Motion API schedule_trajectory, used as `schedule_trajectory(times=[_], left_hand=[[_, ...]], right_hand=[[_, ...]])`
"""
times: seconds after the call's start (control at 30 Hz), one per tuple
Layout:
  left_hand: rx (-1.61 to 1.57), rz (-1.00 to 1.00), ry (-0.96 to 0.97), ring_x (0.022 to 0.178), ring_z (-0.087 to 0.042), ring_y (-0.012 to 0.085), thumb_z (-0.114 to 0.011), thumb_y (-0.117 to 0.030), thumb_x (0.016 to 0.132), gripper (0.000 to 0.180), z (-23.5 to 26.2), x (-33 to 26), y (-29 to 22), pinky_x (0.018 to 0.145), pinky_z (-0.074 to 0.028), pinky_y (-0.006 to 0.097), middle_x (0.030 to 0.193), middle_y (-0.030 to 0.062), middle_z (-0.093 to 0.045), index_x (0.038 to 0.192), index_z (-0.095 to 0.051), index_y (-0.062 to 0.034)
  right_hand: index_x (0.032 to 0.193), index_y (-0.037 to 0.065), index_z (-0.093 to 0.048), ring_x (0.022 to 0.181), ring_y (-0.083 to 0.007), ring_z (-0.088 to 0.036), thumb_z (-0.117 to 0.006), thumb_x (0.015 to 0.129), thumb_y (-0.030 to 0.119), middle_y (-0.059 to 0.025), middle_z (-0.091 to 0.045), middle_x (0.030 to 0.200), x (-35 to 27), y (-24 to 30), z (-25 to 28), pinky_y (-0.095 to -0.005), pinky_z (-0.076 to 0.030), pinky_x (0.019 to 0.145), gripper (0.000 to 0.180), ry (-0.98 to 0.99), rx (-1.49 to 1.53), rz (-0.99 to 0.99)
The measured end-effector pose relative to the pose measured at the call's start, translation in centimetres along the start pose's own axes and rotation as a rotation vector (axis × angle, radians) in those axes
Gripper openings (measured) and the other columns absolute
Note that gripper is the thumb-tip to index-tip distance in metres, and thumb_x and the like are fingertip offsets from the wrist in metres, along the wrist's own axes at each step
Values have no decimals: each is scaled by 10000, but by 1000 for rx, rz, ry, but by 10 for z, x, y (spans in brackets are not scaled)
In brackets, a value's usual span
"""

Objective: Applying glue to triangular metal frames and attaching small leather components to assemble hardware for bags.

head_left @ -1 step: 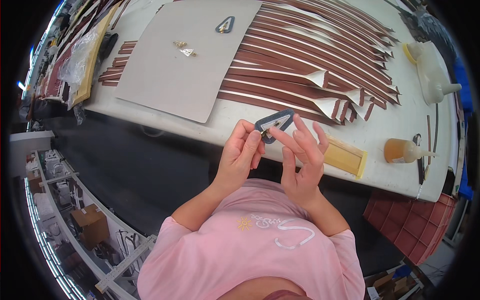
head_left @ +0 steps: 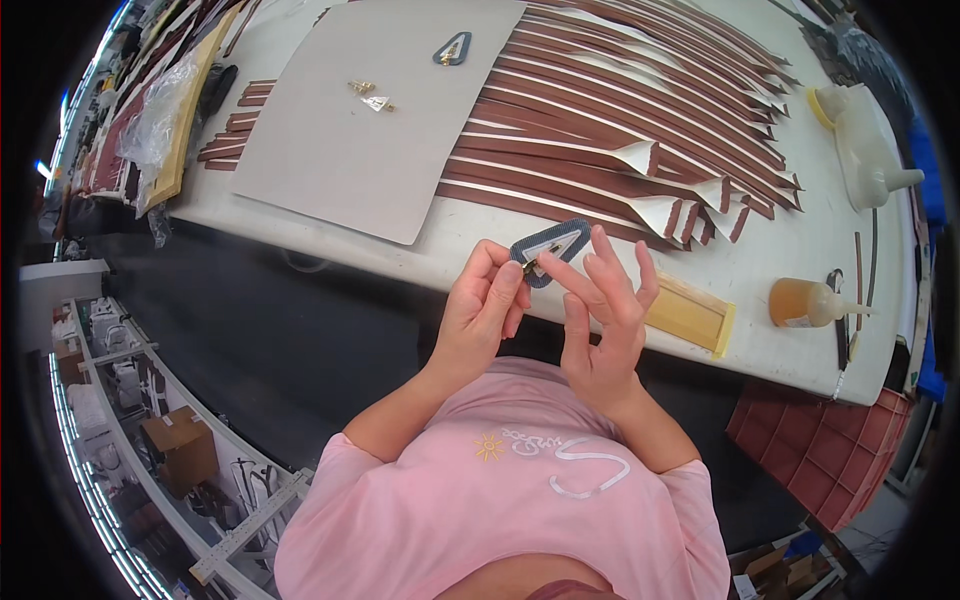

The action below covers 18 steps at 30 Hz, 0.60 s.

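Pinched at its lower left corner, a dark blue triangular patch [head_left: 550, 243] with a silver triangle in its middle is in my left hand [head_left: 482, 305], thumb against the forefinger. Small gold-coloured metal shows at the pinched corner, partly behind the fingertips. My right hand [head_left: 610, 315] has its fingers spread, and its index fingertip rests on the face of the silver triangle. On the grey board [head_left: 330, 170] lie a similar blue triangular patch [head_left: 453, 49], a silver triangular metal piece [head_left: 376, 103] and some small gold-coloured fittings [head_left: 360, 88].
Many brown strips [head_left: 560, 150] with white backing cover the table beyond my hands. To the right are a shallow yellow frame [head_left: 690, 312], an amber bottle with a nozzle [head_left: 800, 303] and a larger whitish bottle [head_left: 865, 150]. Below the table's right end sits a red crate [head_left: 810, 445].
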<state>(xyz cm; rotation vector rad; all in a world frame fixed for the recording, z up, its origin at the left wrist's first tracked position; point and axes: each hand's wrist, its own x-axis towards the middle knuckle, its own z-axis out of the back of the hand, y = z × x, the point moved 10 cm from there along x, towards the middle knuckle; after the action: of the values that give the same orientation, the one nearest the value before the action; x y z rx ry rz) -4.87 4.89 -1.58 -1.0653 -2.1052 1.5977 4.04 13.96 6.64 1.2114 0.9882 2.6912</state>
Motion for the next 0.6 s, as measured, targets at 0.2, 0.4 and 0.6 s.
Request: schedule_trajectory(times=[0.2, 0.4, 0.6], left_hand=[[37, -67, -60, 553, -410, 13, -433, -232, 1051, 167, 8, -1, 2, 469, -328, 161, 753, -14, -490, 975, -424, -84], [83, -84, -92, 533, -397, 17, -418, -217, 1054, 158, 11, -3, 4, 458, -316, 162, 726, -14, -491, 968, -411, -85], [96, -98, -92, 532, -386, 15, -413, -222, 1055, 159, 13, -3, 6, 456, -310, 162, 712, -20, -482, 973, -405, -87]], right_hand=[[1346, 29, -418, 1312, -263, -495, -499, 961, 44, -12, -672, 1219, -7, 3, -19, -606, -82, 1139, 394, 125, -124, -61], [1411, -16, -323, 1370, -295, -418, -490, 949, 20, 14, -663, 1243, -6, 2, -25, -589, -25, 1149, 492, 229, -192, -68], [1438, -52, -285, 1363, -280, -424, -470, 962, 35, 19, -654, 1260, -4, 2, -27, -592, -16, 1150, 518, 261, -287, -58]])
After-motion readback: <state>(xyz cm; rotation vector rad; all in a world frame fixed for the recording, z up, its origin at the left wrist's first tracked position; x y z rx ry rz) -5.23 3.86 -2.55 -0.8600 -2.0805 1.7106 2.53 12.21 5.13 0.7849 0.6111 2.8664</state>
